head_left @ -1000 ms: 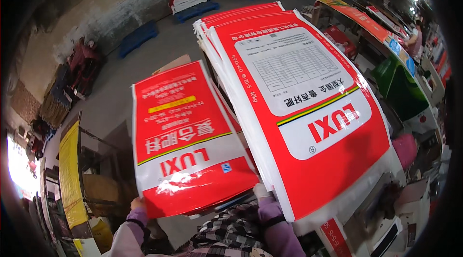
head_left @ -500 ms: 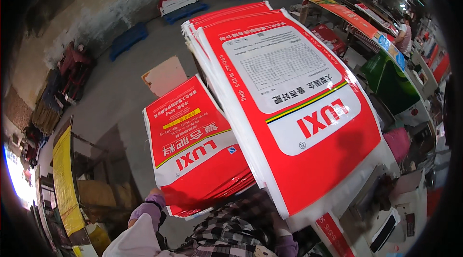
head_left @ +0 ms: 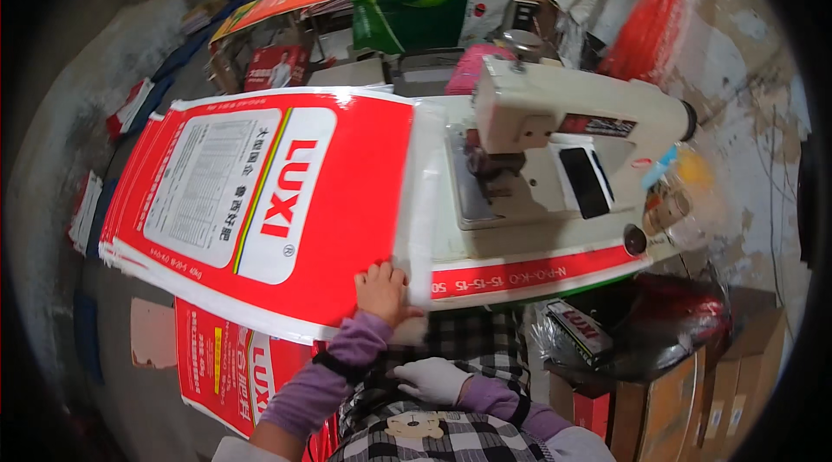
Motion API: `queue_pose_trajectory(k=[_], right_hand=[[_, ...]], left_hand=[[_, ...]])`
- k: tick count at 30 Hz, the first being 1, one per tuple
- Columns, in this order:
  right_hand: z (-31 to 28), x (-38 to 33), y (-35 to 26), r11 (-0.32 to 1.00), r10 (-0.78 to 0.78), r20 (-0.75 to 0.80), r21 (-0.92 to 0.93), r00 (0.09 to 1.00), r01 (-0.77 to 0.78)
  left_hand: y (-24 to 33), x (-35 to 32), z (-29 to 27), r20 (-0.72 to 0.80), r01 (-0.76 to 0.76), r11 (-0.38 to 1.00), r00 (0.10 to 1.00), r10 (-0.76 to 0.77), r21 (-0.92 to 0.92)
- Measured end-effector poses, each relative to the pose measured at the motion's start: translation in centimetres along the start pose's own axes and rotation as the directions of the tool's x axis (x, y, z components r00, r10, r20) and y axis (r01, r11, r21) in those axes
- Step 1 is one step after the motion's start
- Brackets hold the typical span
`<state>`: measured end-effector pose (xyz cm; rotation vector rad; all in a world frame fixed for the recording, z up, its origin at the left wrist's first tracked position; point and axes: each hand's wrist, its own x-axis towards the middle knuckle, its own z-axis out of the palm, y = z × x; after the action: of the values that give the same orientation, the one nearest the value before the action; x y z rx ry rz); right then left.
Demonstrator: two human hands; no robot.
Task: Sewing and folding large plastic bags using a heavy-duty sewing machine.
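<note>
Head view: red-and-white plastic sack stretches lengthwise leftward; bare left hand, nearer, touches its near corner, grip unclear to me; white-gloved right hand loose, apart.

Left of the white sewing machine spreads a stack of red-and-white bags, the bare left grip touching its edge, while in front of the machine the white-gloved right grip lies over a checked garment and red plastic hangs behind.
</note>
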<state>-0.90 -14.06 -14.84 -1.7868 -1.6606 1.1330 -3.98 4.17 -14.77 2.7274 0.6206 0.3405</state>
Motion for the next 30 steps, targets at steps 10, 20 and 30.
queue_pose_trajectory(k=[10,20,30], right_hand=[[-8.0,1.4,4.2,0.966,0.214,-0.718,0.257,0.662,-0.032],[-5.5,5.5,4.9,0.935,0.268,-0.597,-0.027,0.756,-0.353],[-6.6,9.9,-4.3,0.828,0.091,-0.752,0.422,0.652,0.371]], left_hand=[[-4.1,1.1,-0.4,0.182,0.231,0.613,0.973,-0.142,-0.756],[-3.2,-0.2,-4.9,-0.267,0.039,0.568,0.855,-0.445,-0.822],[-4.2,-0.5,-3.2,0.004,0.017,0.032,0.935,-0.355,-0.999]])
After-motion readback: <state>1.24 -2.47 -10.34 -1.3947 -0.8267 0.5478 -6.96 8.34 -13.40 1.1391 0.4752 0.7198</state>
